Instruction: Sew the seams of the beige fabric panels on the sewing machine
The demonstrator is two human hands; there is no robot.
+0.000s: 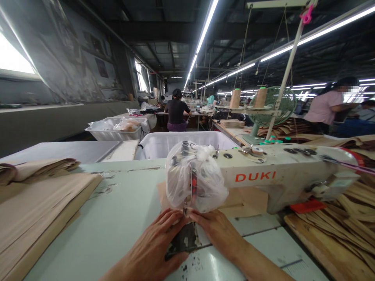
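A sewing machine [252, 171] with "DUKI" in red letters stands in front of me, its head wrapped in a clear plastic bag [211, 179]. Under the machine arm lies a tan flat piece [249, 199], probably cloth, with a slit in it. My left hand [158, 238] rests left of the needle area, fingers stretched out flat by the presser foot [184, 211], thumb spread away. From the right, my right hand [213, 226] reaches to the same spot, its fingers extended and pressed down. Its thumb is hidden. The fingertips nearly meet at the near edge of the piece.
Folded tan pieces [43, 218] are stacked on the left of the table [117, 218]. More tan pieces [345, 226] lie at right. A white bin [152, 144] stands behind the machine, beside a thread stand [284, 78] and a green fan [275, 105]. Two people [177, 109] [325, 101] work farther off.
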